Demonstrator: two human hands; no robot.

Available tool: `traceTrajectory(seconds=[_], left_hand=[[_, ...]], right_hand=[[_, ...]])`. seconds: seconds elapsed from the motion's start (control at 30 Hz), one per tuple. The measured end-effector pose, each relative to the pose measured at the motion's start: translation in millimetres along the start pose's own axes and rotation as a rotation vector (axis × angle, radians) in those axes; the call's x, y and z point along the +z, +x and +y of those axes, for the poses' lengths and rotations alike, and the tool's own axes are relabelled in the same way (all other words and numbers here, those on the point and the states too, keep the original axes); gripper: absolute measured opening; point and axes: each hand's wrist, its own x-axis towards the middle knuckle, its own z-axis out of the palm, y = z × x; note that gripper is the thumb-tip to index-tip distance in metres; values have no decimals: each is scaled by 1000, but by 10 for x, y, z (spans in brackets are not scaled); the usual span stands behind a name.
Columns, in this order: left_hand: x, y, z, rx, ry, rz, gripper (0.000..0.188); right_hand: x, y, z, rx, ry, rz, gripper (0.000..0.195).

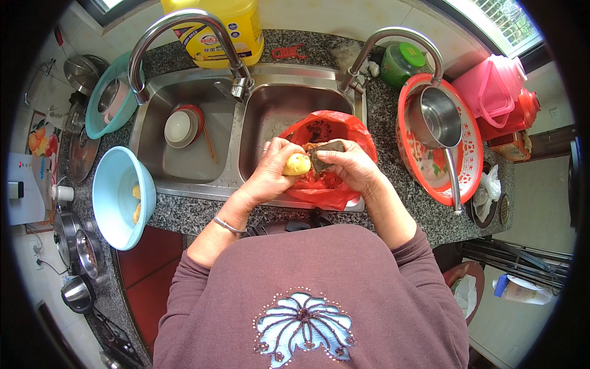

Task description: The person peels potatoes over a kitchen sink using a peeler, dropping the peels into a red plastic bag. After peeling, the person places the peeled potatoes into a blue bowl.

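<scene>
My left hand [274, 167] grips a pale yellow peeled potato [297, 164] over the right sink basin. A dark, flat scraper-like piece [325, 154] is pinched in my right hand [352, 166], its edge close against the potato; I cannot tell its exact kind. Brown scraps cling around that piece. Beneath both hands a red plastic bag [329, 121] lies spread over the basin's right side, with dark peelings [319, 131] inside. To the left, a light blue plastic basin [120, 198] holds more yellow pieces [137, 213], probably peeled potatoes.
Stacked bowls [179, 127] and chopsticks [210, 144] lie in the left sink basin [193, 168]. Two curved faucets [184, 18] arch above the sink. A yellow jug [226, 37] stands behind. On the right, a red-rimmed enamel basin [438, 184] carries a steel saucepan [435, 117].
</scene>
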Motion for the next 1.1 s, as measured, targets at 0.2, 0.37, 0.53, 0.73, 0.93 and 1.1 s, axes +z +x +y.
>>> traceTrajectory(seconds=[0.2,0.37,0.53,0.73,0.93,1.1], left_hand=[[115,7,6,5,433,166,50],[92,14,6,108,416,232,41],[66,7,5,153,167,232,46],[47,34,-7,153,273,213,52],[24,16,28,240,502,296,61],[-16,46,118,255,-42,281,67]], right_hand=[[270,-62,-74,-102,-481,32,24],[209,-39,-71,28,-189,38,25],[41,10,-19,50,63,-27,29],[94,-19,-20,14,-12,32,30],[215,-10,-30,48,-155,25,28],[49,35,-8,124,110,-132,25]])
